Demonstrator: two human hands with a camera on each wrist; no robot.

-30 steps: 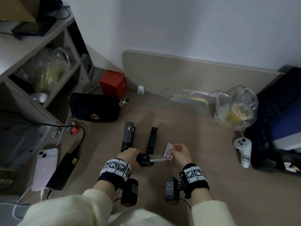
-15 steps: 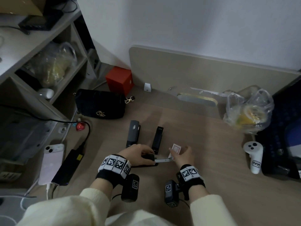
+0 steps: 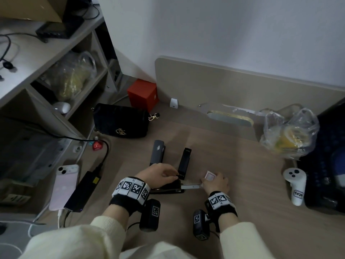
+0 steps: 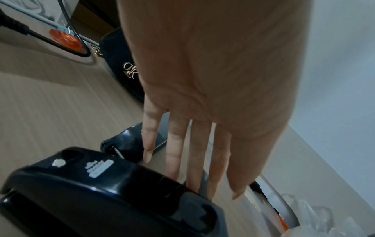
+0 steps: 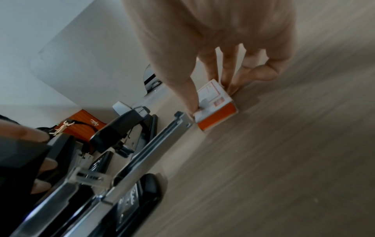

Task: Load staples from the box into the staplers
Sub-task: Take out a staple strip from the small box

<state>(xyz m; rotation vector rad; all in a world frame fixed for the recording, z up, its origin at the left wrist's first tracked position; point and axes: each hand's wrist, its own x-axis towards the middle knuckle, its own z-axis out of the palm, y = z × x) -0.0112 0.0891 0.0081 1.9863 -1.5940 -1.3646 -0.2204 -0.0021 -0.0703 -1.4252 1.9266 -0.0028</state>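
My right hand (image 5: 223,48) is pinching the staple box (image 5: 216,105) in a tight grip. My left hand (image 4: 213,80), fingers straight, is pressing the open stapler (image 4: 105,189). Staples might spill if the box tips.

A home desk nook: handbag (image 3: 120,121), charging phone (image 3: 64,186), bagged food (image 3: 289,133), cluttered shelves (image 3: 46,58) against a bare wall.

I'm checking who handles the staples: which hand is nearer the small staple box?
Right. The right hand pinches the staple box on the desk; the left hand rests across the opened stapler, off to the box's left.
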